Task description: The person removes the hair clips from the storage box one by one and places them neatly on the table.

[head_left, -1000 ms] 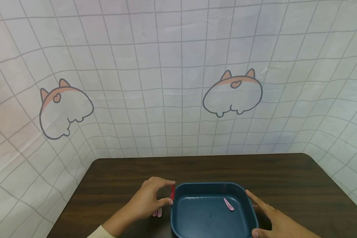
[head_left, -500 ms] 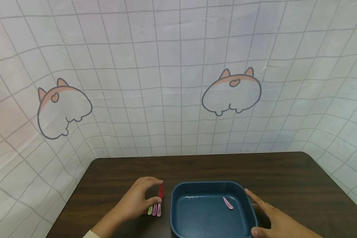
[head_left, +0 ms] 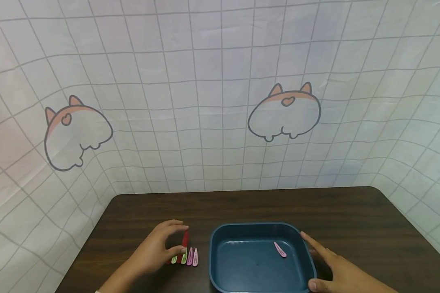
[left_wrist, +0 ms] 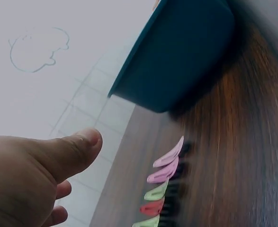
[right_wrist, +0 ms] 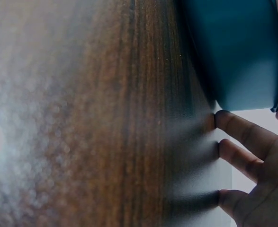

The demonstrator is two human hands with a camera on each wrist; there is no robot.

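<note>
My left hand pinches a red hair clip between thumb and fingers, just above a row of clips on the table. That row includes a light pink clip, a purple-pink clip and a green clip. In the left wrist view the held clip is hidden, while the row shows below the thumb. Inside the blue tray lies one pink hair clip. My right hand touches the tray's right rim with fairly straight fingers; in the right wrist view, several fingertips rest on the table.
The dark wooden table has rounded far corners. Behind it and along both sides hangs a white grid-patterned cloth with cartoon prints. The tray stands right of the clip row, with a strip of table between them.
My left hand has moved left from the tray's left rim to the clip row, carrying the red hair clip. More of the row is uncovered. My right hand stays at the tray.
</note>
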